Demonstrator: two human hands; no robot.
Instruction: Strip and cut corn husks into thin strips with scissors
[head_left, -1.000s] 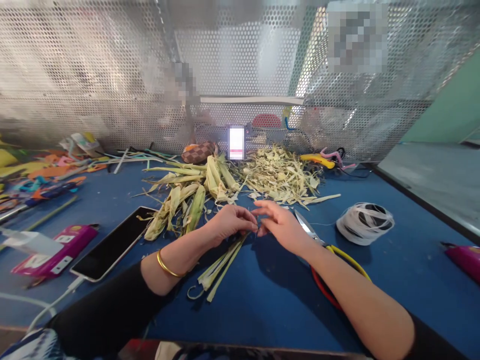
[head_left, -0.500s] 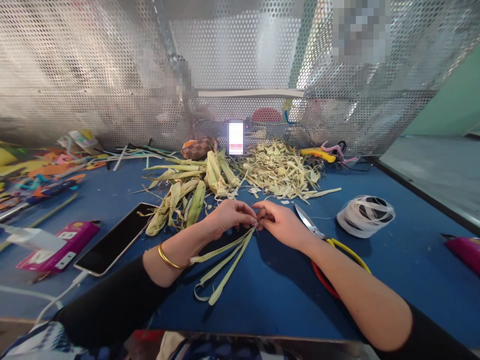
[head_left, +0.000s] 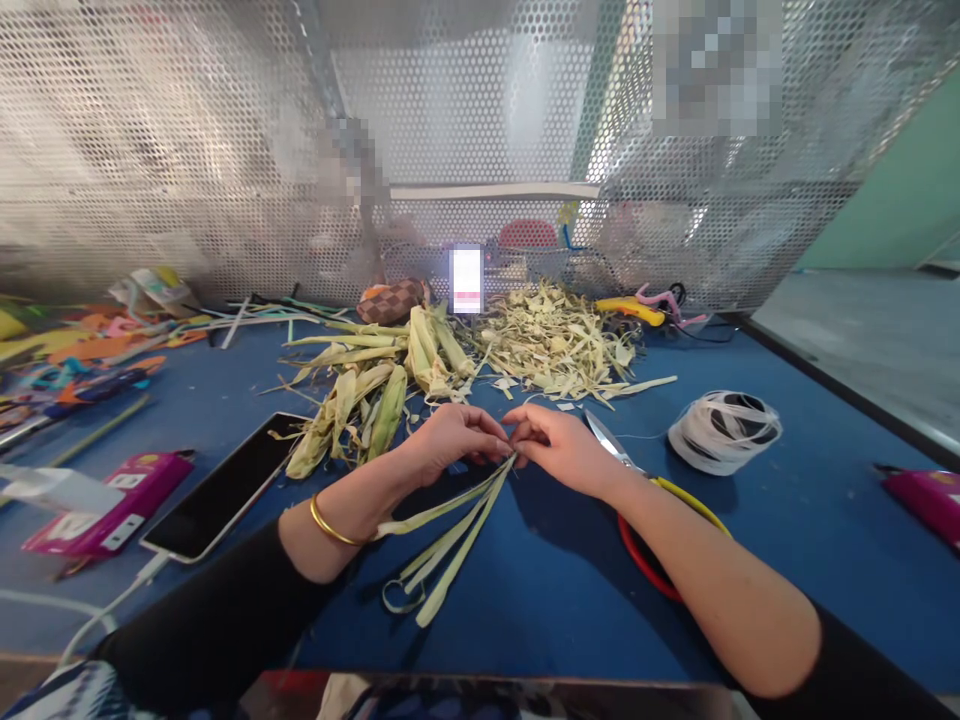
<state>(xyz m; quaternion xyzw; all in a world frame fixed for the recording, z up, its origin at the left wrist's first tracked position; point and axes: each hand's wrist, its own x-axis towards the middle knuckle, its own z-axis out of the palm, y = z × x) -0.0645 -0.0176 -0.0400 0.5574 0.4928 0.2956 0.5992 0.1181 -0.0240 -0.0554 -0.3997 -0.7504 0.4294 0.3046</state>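
Several narrow corn husk strips (head_left: 455, 545) fan out toward me over the blue table, their far ends gathered between my fingertips. My left hand (head_left: 461, 440) pinches that gathered end from the left, thumb against forefinger. From the right, my right hand (head_left: 559, 445) pinches the same end, the fingertips of both hands almost meeting. The exact grip and any thread there are too small to make out. Scissors (head_left: 616, 445) with red and yellow handles lie partly beneath my right forearm. Beyond my left hand is a bunch of whole corn husks (head_left: 382, 405).
A heap of husk scraps (head_left: 559, 345) lies at the back. To the right sits a spool of white thread (head_left: 724, 432). A phone (head_left: 217, 490) with a cable and a magenta pack (head_left: 124, 500) are at left. Perforated metal mesh (head_left: 465, 110) closes off the far side.
Both hands stay pinched at the gathered end with little movement. The free strip ends have shifted slightly toward me and spread a bit. The whole view has moved slightly.
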